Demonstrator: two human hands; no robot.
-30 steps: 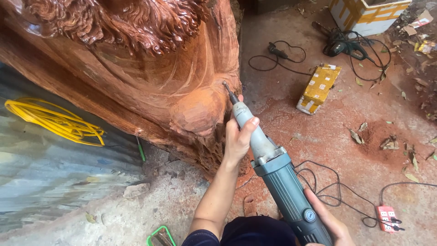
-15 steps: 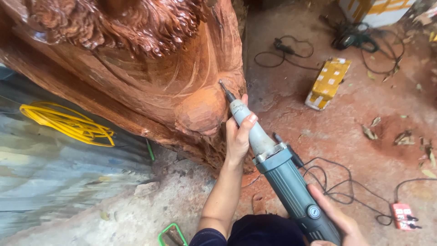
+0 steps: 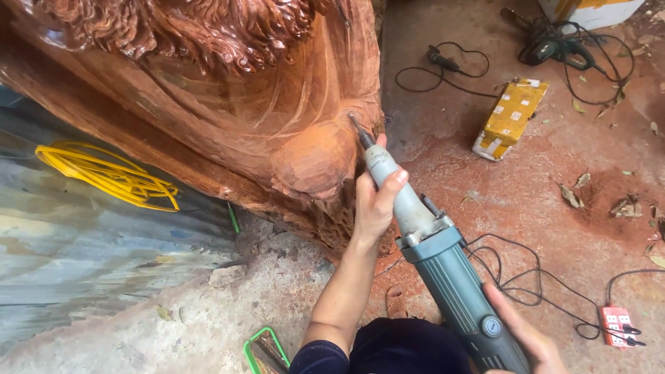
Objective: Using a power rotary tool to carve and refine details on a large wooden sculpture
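1. The left hand [image 3: 374,204] is wrapped firmly around the grey neck of the die grinder [image 3: 429,242], thumb up along the shaft, steering it.
2. The right hand [image 3: 523,332] grips the tool's teal body at the rear, low in the frame and partly cut off by the edge.
3. The grinder's slim bit [image 3: 355,125] is right at the wood carving [image 3: 263,104], touching the groove just above a rounded knob of reddish wood.
4. A black cord [image 3: 526,277] trails from the tool across the dusty red floor [image 3: 526,187] toward a red power strip [image 3: 618,324].
5. Well off to the left lies a coil of yellow cable [image 3: 104,173]; a yellow box [image 3: 511,116] sits on the floor beyond the carving.
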